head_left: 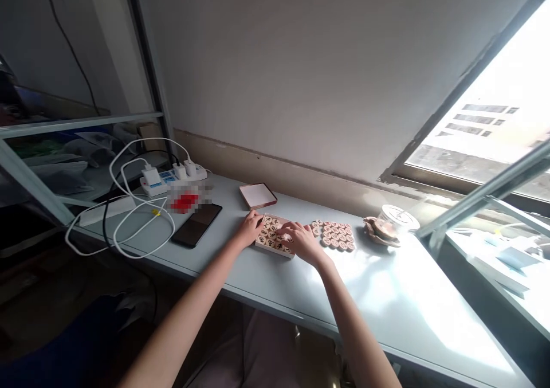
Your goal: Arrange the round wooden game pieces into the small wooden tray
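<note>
A shallow box (pixel 275 249) on the table holds rows of round wooden xiangqi pieces (pixel 270 243) with dark characters. My left hand (pixel 249 229) grips the box's left side, thumb and fingers at its wall. Over the box's right half is my right hand (pixel 303 240), its bent fingers closed on a xiangqi piece there; the hand hides some of that side. To its right, more pieces with reddish characters (pixel 338 235) lie in rows on the table. Behind the box lies its open lid (pixel 258 196), pale inside up.
A black phone (pixel 197 225) lies on the left of the table (pixel 266 287). Beyond it are a power strip (pixel 173 180) with white chargers and looping white cables (pixel 129 255). On the right, a clear plastic container (pixel 399 218) stands by a crumpled brown item (pixel 382 231). Metal frames flank the table.
</note>
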Action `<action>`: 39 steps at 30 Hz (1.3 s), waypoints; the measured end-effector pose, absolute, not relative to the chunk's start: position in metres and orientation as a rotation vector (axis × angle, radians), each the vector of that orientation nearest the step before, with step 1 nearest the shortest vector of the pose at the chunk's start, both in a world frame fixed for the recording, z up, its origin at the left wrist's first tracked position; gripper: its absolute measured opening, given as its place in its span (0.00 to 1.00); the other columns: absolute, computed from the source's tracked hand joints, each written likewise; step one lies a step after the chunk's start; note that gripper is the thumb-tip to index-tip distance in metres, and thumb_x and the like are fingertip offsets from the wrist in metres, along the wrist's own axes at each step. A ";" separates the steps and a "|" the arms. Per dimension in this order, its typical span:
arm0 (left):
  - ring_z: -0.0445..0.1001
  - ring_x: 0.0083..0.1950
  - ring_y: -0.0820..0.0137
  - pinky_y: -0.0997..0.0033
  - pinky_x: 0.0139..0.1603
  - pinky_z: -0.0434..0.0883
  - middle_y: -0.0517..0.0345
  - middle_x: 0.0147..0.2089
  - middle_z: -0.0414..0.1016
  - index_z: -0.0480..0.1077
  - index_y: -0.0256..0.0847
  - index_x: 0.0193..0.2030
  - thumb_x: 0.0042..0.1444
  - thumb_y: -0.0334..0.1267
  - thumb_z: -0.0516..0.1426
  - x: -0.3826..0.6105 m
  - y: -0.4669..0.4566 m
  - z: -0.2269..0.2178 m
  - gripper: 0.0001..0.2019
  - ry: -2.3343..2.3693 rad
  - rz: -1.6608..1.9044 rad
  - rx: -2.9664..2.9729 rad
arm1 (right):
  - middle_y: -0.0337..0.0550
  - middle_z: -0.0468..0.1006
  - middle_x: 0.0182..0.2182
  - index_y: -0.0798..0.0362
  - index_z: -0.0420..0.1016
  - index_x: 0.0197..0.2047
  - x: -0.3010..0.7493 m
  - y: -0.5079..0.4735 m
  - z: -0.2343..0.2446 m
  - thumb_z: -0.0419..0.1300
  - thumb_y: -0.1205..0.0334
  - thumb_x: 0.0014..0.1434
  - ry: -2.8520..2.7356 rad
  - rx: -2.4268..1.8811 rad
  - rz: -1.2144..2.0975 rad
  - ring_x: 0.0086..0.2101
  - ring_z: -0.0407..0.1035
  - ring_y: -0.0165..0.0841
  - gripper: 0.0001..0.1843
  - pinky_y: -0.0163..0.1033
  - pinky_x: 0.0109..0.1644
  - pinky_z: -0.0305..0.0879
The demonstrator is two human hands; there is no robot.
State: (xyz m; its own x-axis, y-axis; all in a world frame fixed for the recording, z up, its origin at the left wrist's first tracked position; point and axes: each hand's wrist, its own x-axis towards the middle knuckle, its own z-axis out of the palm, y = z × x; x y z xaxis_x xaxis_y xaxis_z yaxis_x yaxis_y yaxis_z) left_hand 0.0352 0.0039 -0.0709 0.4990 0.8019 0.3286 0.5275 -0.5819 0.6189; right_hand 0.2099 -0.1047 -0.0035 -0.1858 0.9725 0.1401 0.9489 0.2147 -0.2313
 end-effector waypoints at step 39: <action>0.65 0.59 0.65 0.63 0.60 0.65 0.54 0.58 0.67 0.65 0.41 0.57 0.58 0.30 0.48 0.039 0.011 -0.070 0.20 1.043 0.826 2.343 | 0.45 0.72 0.44 0.45 0.75 0.44 0.296 -0.109 -0.023 0.55 0.55 0.57 -1.955 -1.996 -0.051 0.45 0.64 0.42 0.13 0.48 0.48 0.61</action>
